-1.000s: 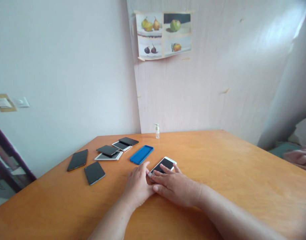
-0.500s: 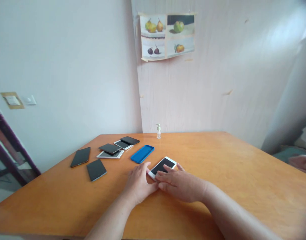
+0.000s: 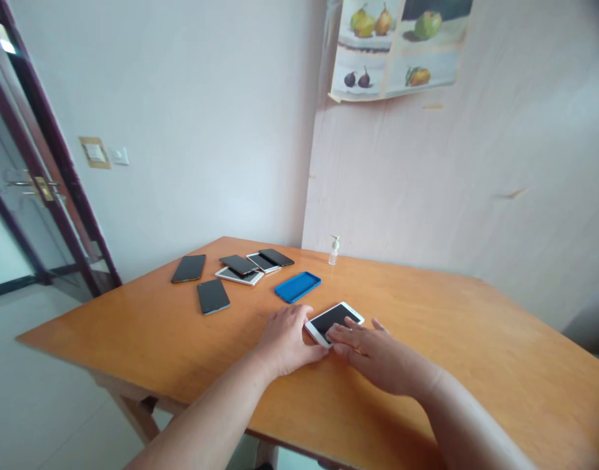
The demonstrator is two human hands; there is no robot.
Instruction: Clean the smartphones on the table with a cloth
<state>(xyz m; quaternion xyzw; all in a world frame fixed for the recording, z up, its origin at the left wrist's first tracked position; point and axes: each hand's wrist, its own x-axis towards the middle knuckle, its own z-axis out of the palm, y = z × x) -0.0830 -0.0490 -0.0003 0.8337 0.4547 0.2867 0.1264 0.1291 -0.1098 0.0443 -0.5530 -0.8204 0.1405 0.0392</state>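
A white smartphone [image 3: 339, 318] with a dark screen lies face up on the wooden table. My left hand [image 3: 290, 341] grips its near left end, thumb at the bottom corner and fingers along the left side. Over the lower part of the screen, my right hand [image 3: 378, 352] lies with its fingers stretched out, the fingertips on the glass; they hide part of the screen. Just beyond the phone is an empty-looking blue phone case [image 3: 298, 287], inside facing up.
Left of the case lie several phones: a dark one [image 3: 213, 297], another dark one [image 3: 188, 268], and overlapping black and white ones [image 3: 238, 277] behind. A small clear pump bottle [image 3: 333, 251] stands at the table's back edge, near the wall.
The view has swung left and down, bringing the door and the table's left edge into sight. Both hands stay at the white smartphone, with the right fingers shifted slightly on its screen.
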